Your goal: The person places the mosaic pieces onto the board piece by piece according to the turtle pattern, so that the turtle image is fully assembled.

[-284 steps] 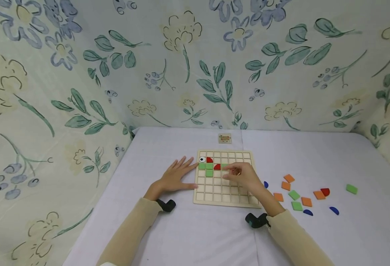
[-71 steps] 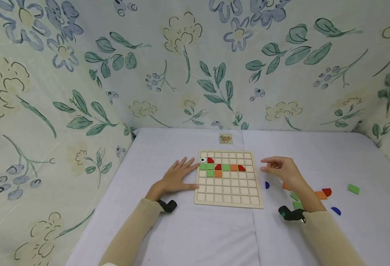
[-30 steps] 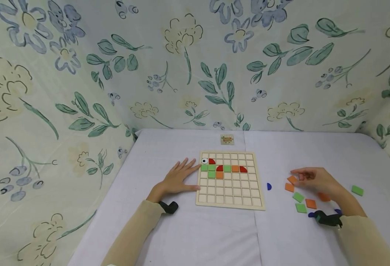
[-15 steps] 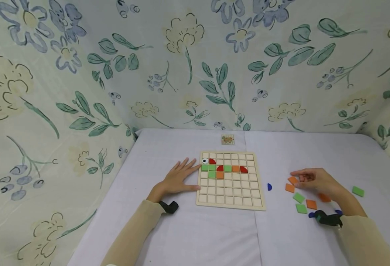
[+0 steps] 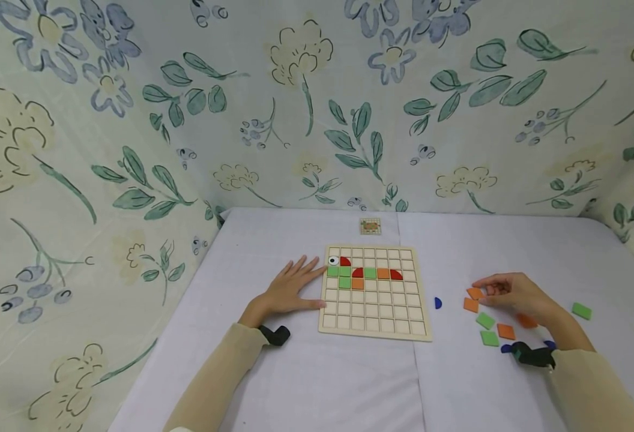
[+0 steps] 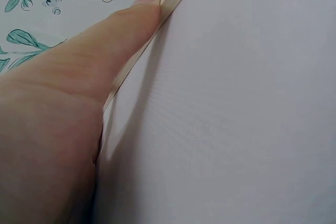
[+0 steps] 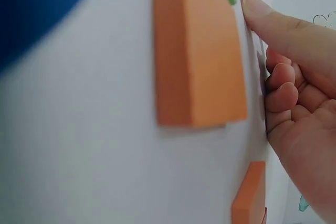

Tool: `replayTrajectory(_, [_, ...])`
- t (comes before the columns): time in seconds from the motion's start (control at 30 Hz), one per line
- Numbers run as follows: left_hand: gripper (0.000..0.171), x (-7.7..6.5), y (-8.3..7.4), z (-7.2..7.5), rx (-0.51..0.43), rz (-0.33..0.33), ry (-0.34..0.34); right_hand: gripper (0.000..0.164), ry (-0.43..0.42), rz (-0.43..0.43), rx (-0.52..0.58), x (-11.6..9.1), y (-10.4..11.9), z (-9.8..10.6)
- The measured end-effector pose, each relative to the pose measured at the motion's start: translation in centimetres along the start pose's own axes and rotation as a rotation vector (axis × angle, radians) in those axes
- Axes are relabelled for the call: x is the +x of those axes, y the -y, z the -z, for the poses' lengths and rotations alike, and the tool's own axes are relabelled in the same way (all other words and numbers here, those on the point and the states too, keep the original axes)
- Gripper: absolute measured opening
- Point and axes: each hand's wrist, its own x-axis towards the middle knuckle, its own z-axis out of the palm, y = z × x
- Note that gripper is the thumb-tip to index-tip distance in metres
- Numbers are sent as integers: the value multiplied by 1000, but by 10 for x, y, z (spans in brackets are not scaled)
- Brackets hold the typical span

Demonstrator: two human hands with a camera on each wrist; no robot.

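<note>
My left hand (image 5: 290, 289) lies flat with fingers spread on the table, its thumb and fingertips at the left edge of the wooden grid board (image 5: 372, 309). The left wrist view shows its thumb (image 6: 131, 22) against the board's rim. Upper cells hold a round eye piece (image 5: 333, 261), red rounded pieces (image 5: 396, 275), green square tiles (image 5: 344, 282) and orange square tiles (image 5: 358, 284). Among loose pieces at the right, my right hand (image 5: 514, 294) pinches an orange tile (image 5: 475, 293) between thumb and index finger; its other fingers curl under.
Around the right hand lie loose orange tiles (image 5: 506, 331), green tiles (image 5: 486, 320) and blue half-round pieces (image 5: 438, 303). One green tile (image 5: 582, 310) sits farther right. A small picture card (image 5: 370, 226) lies behind the board. A floral cloth (image 5: 306, 108) hangs at the back.
Compared with 9.5 seconds ago, the board holds added orange tiles and a red piece. My right hand has moved right from the board to the loose tiles; my left has stayed put.
</note>
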Motion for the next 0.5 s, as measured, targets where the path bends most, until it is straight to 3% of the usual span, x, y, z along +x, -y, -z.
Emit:
replayTrajectory(0.23, [95, 0, 0, 0, -1, 13, 10, 39, -20, 41, -37, -1, 0, -1])
replayTrajectory(0.5, [95, 0, 1, -1, 0, 12, 12, 43, -49, 55, -70, -2, -2, -4])
